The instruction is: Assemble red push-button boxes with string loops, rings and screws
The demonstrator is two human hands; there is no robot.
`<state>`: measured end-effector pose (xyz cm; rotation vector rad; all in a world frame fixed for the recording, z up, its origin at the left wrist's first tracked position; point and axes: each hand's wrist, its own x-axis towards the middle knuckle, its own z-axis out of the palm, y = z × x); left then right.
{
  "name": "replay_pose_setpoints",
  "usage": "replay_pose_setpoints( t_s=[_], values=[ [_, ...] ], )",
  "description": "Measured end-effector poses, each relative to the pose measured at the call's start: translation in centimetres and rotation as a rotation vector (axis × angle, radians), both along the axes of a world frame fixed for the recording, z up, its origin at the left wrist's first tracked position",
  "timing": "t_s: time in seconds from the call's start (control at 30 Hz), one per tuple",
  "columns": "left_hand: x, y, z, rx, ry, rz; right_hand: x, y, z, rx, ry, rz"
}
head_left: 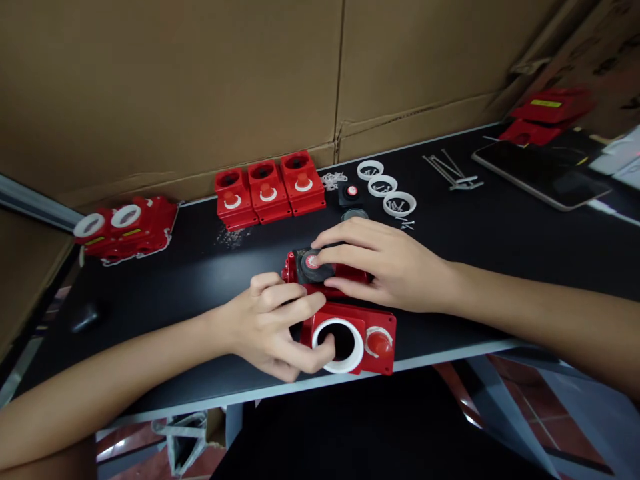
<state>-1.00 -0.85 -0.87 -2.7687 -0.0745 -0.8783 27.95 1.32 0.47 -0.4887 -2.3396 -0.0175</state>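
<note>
Close to the table's front edge lies a red cover plate point(387, 320) with a white ring point(319, 325) round its large hole and an orange-red dome point(379, 343) beside it. My left hand point(280, 320) grips the cover at its left side, thumb inside the ring and the other fingers bent. Just behind the cover is a red box point(345, 272) with a round black knob point(320, 271) bearing a red-and-white centre. Fingertips of my right hand point(380, 263) close on this knob, and the hand covers part of the box.
Three red covers point(267, 212) stand along the cardboard wall. Two red assemblies with white rings point(170, 217) are at left. White rings holding screws point(399, 204), a black switch point(349, 195), long metal pins point(453, 170) and a phone point(537, 170) lie behind my right arm.
</note>
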Motion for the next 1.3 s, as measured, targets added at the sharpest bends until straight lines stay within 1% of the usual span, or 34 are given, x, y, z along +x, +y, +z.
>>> replay_pose_setpoints(
  t_s=[0.13,0.23,0.3,0.37,0.43,0.5,0.57,0.6,0.63,0.73,0.8,0.9,1.1,1.3],
  values=[
    [0.0,0.4,0.7,-0.015,0.064,0.009,-0.2,-0.1,0.0,-0.033,0.029,0.006],
    [-0.1,0.4,0.8,-0.001,0.135,0.009,-0.2,-0.3,0.2,-0.149,0.073,0.047],
    [-0.4,0.4,0.7,0.013,0.138,0.003,0.0,-0.3,0.7,-0.237,0.11,0.068],
    [-0.5,0.5,0.5,0.012,0.131,0.001,0.5,-0.2,1.6,-0.279,0.159,0.043],
    [-0.6,0.6,0.3,0.001,0.113,-0.004,1.5,0.2,2.7,-0.276,0.24,-0.045],
    [-0.6,0.7,0.2,-0.012,0.089,-0.009,3.0,1.0,3.7,-0.249,0.293,-0.192],
    [-0.5,0.8,0.2,-0.018,0.062,-0.012,4.8,2.1,4.4,-0.204,0.23,-0.335],
    [-0.5,0.9,0.3,-0.017,0.052,-0.01,5.7,2.7,4.5,-0.2,0.171,-0.374],
    [-0.4,0.9,0.3,-0.016,0.046,-0.008,6.5,3.2,4.5,-0.199,0.132,-0.366],
    [-0.4,0.9,0.4,-0.011,0.042,0.002,7.9,4.4,3.9,-0.292,0.021,-0.338],
    [-0.5,0.9,0.4,-0.008,0.048,0.008,8.0,4.8,3.1,-0.347,-0.067,-0.316],
    [-0.6,1.0,0.4,-0.009,0.051,0.007,7.6,5.1,2.0,-0.38,-0.152,-0.283],
    [-0.5,1.1,0.3,-0.034,0.028,-0.027,7.4,5.8,0.4,-0.375,-0.112,-0.288],
    [-0.2,1.0,0.4,0.023,-0.069,-0.035,7.4,6.1,-0.5,-0.32,-0.144,-0.293]
  ],
)
